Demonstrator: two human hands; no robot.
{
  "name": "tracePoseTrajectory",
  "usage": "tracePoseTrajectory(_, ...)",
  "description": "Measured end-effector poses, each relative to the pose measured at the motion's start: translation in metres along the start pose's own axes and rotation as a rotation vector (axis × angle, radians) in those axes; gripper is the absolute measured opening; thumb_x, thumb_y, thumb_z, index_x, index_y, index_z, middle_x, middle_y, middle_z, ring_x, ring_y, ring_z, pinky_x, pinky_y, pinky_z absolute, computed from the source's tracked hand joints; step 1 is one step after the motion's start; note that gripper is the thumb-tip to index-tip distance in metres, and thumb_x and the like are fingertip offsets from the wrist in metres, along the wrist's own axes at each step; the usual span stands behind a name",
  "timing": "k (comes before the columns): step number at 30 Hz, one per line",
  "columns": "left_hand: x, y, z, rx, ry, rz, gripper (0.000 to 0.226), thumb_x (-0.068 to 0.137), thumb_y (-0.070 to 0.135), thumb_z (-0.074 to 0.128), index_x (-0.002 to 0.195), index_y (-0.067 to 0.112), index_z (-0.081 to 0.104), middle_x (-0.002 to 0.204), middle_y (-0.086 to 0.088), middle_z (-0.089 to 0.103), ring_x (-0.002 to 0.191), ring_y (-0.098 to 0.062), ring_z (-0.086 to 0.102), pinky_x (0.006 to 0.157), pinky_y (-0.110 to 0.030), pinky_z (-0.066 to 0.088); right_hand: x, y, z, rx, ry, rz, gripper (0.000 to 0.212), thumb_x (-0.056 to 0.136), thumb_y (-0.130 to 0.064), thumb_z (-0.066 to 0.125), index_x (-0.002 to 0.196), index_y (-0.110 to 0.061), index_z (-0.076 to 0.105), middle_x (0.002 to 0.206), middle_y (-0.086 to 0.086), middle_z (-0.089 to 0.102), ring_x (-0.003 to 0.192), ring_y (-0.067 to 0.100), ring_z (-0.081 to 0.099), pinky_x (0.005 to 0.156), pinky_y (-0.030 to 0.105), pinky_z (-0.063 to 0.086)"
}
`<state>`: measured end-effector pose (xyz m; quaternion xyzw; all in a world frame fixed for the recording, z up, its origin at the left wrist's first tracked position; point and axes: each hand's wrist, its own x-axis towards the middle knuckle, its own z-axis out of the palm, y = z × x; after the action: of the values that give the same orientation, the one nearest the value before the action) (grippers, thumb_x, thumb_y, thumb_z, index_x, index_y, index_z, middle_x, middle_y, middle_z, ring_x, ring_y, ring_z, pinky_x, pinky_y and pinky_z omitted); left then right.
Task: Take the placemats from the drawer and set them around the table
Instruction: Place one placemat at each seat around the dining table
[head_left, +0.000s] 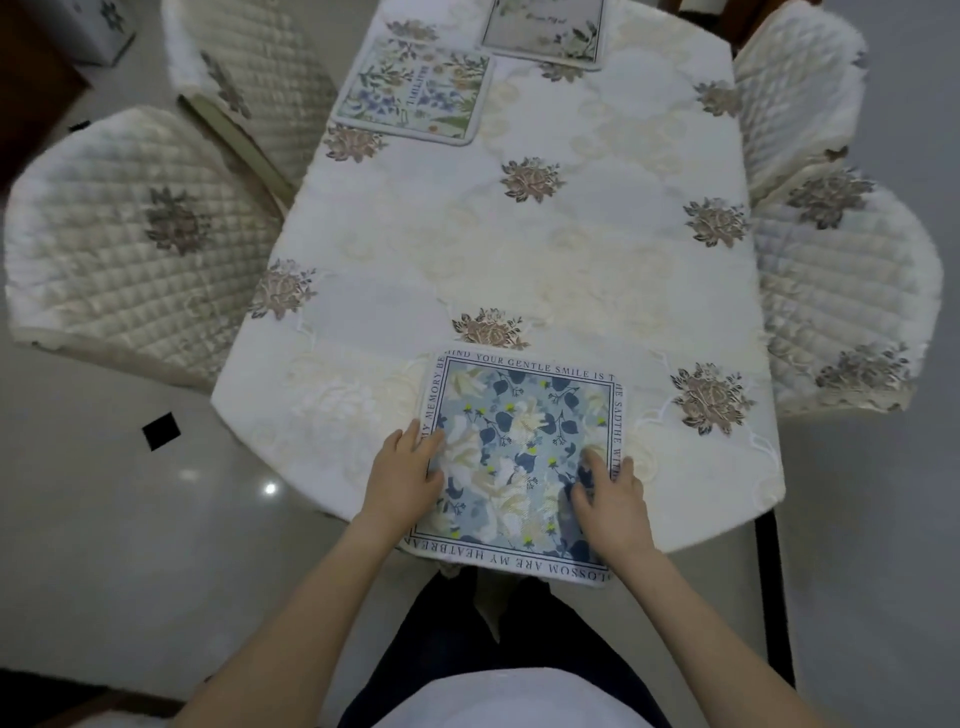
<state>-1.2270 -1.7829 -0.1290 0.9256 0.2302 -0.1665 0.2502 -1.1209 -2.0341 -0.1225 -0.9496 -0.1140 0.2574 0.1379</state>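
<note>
left hand (402, 475) and right hand (610, 493) flat, fingers spread wide, pressing blue floral placemat (519, 457) at near table edge | it overhangs: slide farther, square it | two placemats (415, 91) far left

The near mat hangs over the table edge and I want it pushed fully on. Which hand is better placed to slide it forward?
Probably the right hand: its fingers lie flat well onto the blue floral placemat. The left hand only touches the mat's left border.
</note>
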Motion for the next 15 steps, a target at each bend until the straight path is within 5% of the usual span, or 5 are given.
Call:
tracePoseTrajectory(6,-0.005,0.009,-0.003,-0.420,0.136,-0.103,0.055,0.083,0.014,0.063,0.135,0.025,0.051,0.151,-0.003,0.035,0.138,-0.028,0.027,0.112,-0.040,0.026,0.000,0.001,-0.009,0.243,0.057,-0.016,0.038,0.091,-0.024,0.051,0.128,-0.026,0.047,0.115,0.015,0.042,0.100,0.036,0.050,0.078,0.034,0.040)
tracePoseTrajectory(9,-0.007,0.012,-0.009,-0.673,0.232,-0.136,0.046,0.080,0.002,0.066,0.121,0.020,0.062,0.140,0.001,0.047,0.126,-0.019,0.045,0.104,-0.033,0.038,-0.001,0.010,-0.016,0.330,0.077,-0.046,0.047,0.086,-0.015,0.058,0.131,-0.025,0.049,0.123,0.016,0.040,0.114,0.030,0.046,0.088,0.028,0.038)
tracePoseTrajectory(11,-0.008,0.014,-0.015,-0.833,0.205,-0.191,0.045,0.080,-0.002,0.066,0.119,0.019,0.063,0.132,0.003,0.050,0.111,-0.017,0.053,0.090,-0.025,0.045,-0.002,0.017,-0.023,0.417,0.066,-0.041,0.055,0.082,-0.008,0.063,0.132,-0.024,0.050,0.128,0.014,0.040,0.120,0.025,0.041,0.095,0.024,0.037)
tracePoseTrajectory(13,-0.007,0.014,-0.019,-0.944,0.111,-0.211,0.048,0.079,-0.003,0.066,0.121,0.020,0.062,0.125,0.001,0.056,0.101,-0.015,0.058,0.077,-0.018,0.049,-0.002,0.021,-0.029,0.532,0.013,-0.032,0.058,0.079,-0.004,0.067,0.132,-0.021,0.051,0.125,0.003,0.048,0.109,0.015,0.049,0.082,0.011,0.040)
tracePoseTrajectory(15,-0.007,0.013,-0.017,-0.898,0.022,-0.186,0.053,0.075,0.001,0.067,0.123,0.022,0.060,0.128,0.002,0.055,0.110,-0.014,0.055,0.086,-0.024,0.047,-0.001,0.021,-0.035,0.632,-0.065,-0.019,0.061,0.076,-0.002,0.071,0.130,-0.020,0.052,0.123,-0.005,0.051,0.107,0.010,0.051,0.074,0.005,0.039)
